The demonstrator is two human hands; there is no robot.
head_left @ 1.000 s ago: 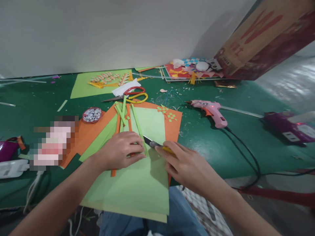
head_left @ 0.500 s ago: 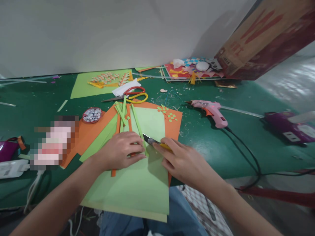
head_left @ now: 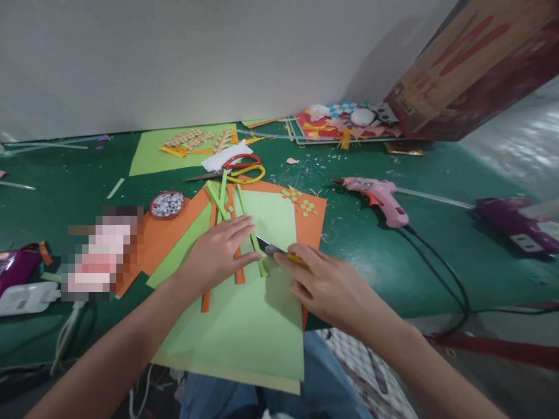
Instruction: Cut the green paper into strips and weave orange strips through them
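My right hand (head_left: 325, 282) is closed around a yellow-handled craft knife (head_left: 269, 249). The knife's blade is out and its tip lies beside a narrow green paper strip (head_left: 262, 267). My left hand (head_left: 220, 251) rests flat over the strips, fingers stretched and thumb apart, touching the green one. Orange paper strips (head_left: 240, 277) pass beneath that hand. Under everything is a light green paper sheet (head_left: 248, 343), with an orange sheet (head_left: 315, 233) below it. More green strips (head_left: 217, 198) cross each other beyond my left hand. Small woven green-and-orange pieces (head_left: 307, 208) sit at the upper right corner.
Red-and-yellow-handled scissors (head_left: 244, 169) lie beyond the sheets. To the right is a pink glue gun (head_left: 379, 198) with a trailing black cord. On the left are a round tub of small beads or eyes (head_left: 167, 205) and a blurred-out phone-like object (head_left: 102, 253). A cardboard box (head_left: 454, 75) stands back right.
My left hand has shifted up slightly, its fingers straightening from a curl to lie flat, uncovering more of the strips' lower ends. The knife stays beside the green strip.
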